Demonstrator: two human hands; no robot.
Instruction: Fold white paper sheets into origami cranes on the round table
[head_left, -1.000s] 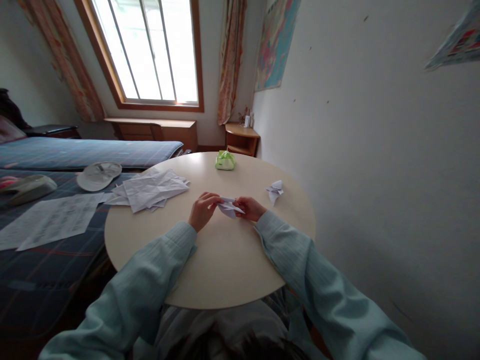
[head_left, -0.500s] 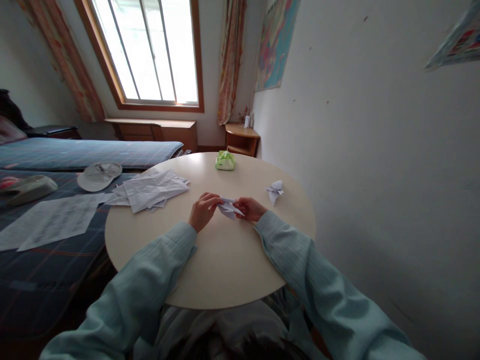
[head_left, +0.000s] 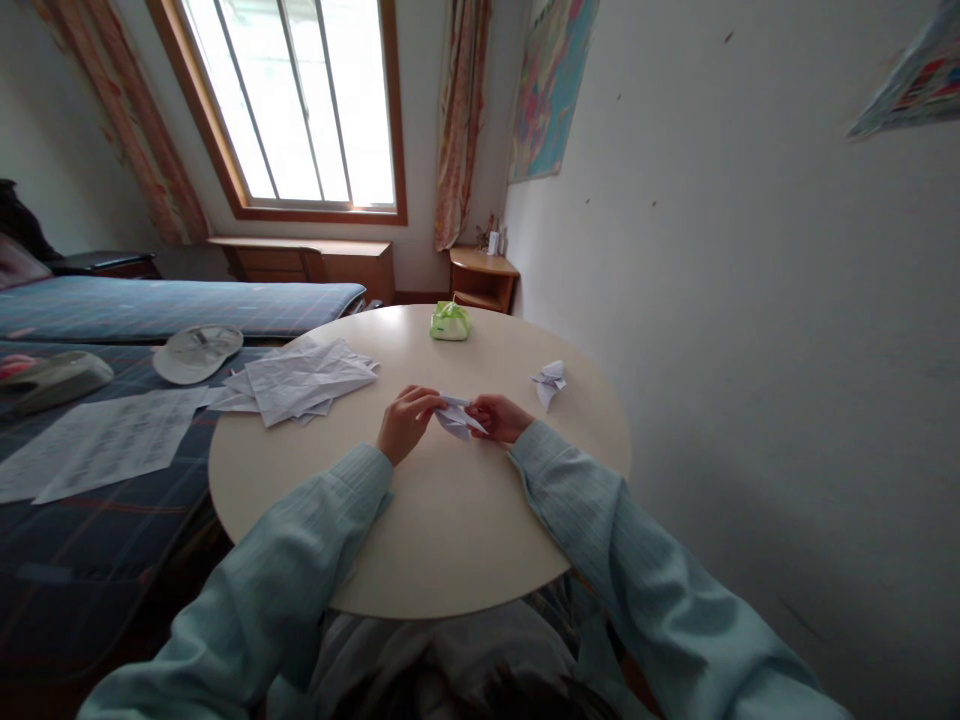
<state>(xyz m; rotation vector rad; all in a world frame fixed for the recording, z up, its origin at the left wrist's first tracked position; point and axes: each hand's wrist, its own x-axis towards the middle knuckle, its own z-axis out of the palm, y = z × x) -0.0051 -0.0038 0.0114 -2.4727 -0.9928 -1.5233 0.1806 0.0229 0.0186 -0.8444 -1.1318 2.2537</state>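
A small piece of folded white paper [head_left: 456, 418] is held between my two hands over the middle of the round table [head_left: 450, 540]. My left hand [head_left: 405, 420] pinches its left side, fingers closed on the edge. On the other side, my right hand [head_left: 501, 416] grips the paper's right end with thumb and fingers. Parts of the folds are hidden behind my fingers. To the right of my right hand lies a folded paper shape [head_left: 550, 381] with pointed flaps.
A stack of white sheets [head_left: 307, 380] lies at the table's left edge. At the far edge sits a green tissue pack [head_left: 450, 321]. A bed [head_left: 97, 560] with printed sheets [head_left: 112, 440] and a cap [head_left: 196, 354] stands left; a white wall [head_left: 750, 330] is close on the right.
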